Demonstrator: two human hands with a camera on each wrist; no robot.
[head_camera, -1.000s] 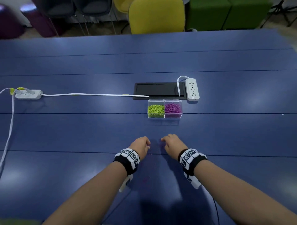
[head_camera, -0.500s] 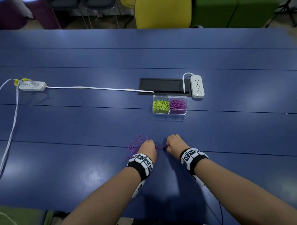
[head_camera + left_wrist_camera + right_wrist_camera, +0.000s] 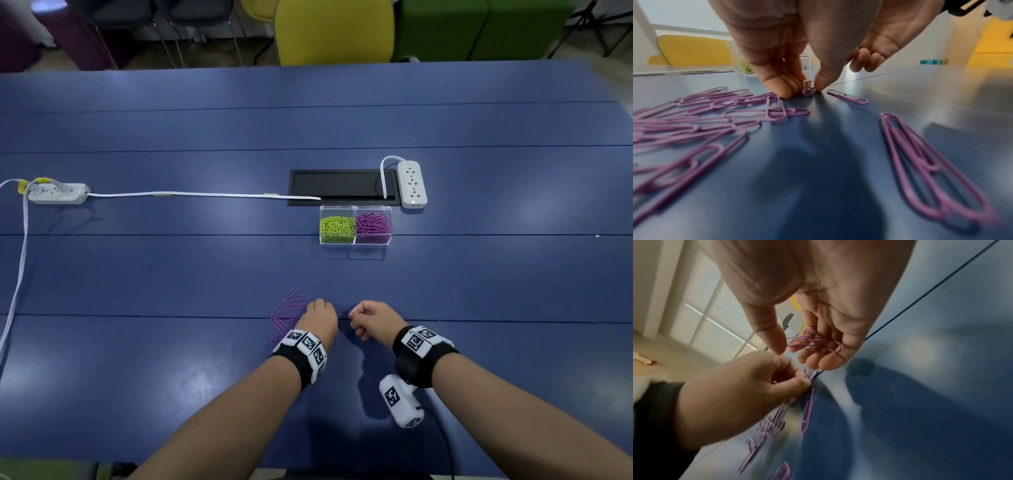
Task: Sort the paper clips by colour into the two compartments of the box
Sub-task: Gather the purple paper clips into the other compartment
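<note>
A clear two-compartment box (image 3: 355,240) stands mid-table, with green clips (image 3: 337,229) in its left half and purple clips (image 3: 372,226) in its right half. Several loose purple clips (image 3: 287,310) (image 3: 694,113) lie on the blue table beside my left hand (image 3: 325,305). That hand (image 3: 807,91) pinches one purple clip (image 3: 808,92) between thumb and fingertips on the table. Just to the right, my right hand (image 3: 356,317) (image 3: 797,352) is raised a little, and its curled fingers cradle a few purple clips (image 3: 816,342). No loose green clips show.
Behind the box are a black recessed cable tray (image 3: 342,186) and a white power strip (image 3: 412,185). A second strip (image 3: 58,193) with a white cable (image 3: 205,195) lies at far left. Chairs stand beyond the far table edge.
My left hand shifted right, uncovering the purple clips on its left. My right hand rose off the table and turned, with clips in its fingers. The head view tilted slightly.
</note>
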